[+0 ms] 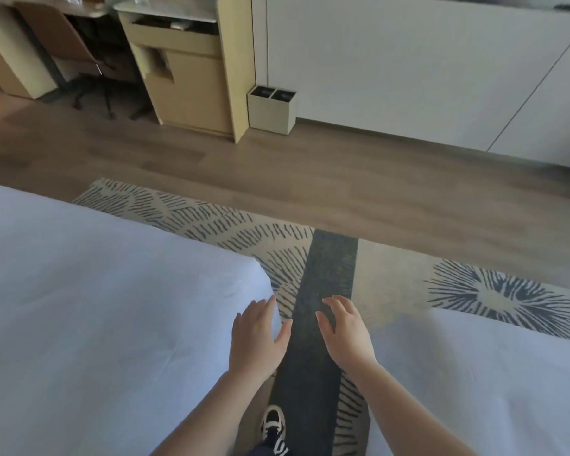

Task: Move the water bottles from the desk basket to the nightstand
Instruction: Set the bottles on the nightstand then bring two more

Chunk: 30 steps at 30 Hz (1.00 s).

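Head view: you are walking the dark carpet strip (323, 291) between two white beds (96, 307), left hand (255, 337) and right hand (344, 334) both spread and empty. No bottles showing; head for the wooden desk (89, 9) far left to find the basket.

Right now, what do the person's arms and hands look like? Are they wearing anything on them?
Both arms are bare, with no sleeves showing. The left hand and the right hand wear no gloves, and no rings, watch or bracelets can be seen. Lower down, one shoe is black and white.
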### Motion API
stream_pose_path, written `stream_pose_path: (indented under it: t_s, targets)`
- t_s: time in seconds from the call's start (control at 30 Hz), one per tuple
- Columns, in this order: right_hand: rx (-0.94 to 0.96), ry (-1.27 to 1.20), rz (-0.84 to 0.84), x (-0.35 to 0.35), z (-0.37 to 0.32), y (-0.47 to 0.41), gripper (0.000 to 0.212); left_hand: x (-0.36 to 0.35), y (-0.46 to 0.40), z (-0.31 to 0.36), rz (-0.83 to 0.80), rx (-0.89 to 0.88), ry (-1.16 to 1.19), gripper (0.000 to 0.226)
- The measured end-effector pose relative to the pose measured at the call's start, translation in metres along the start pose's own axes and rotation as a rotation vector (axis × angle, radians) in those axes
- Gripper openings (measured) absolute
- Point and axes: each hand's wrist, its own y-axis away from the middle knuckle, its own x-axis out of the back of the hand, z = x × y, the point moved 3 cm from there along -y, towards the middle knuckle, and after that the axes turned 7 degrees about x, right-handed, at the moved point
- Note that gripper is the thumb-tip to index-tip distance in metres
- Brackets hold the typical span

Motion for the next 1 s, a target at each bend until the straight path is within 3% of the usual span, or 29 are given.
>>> stream_pose_path:
  t_s: [0.4,0.83,1.0]
  targets:
    - [0.015,-0.015,0.020,0.030,0.009,-0.207,0.040,0.032,-0.209,0.067,0.087,-0.120,0.066,0.057]
    - [0.207,0.001,-0.091,0.096,0.031,-0.529,0.038,0.055,-0.470,0.158,0.200,0.116,0.053,0.064]
    - [0.249,-0.035,-0.136,0.095,0.018,-0.615,0.036,0.080,-0.536,0.169,0.252,0.208,0.044,0.063]
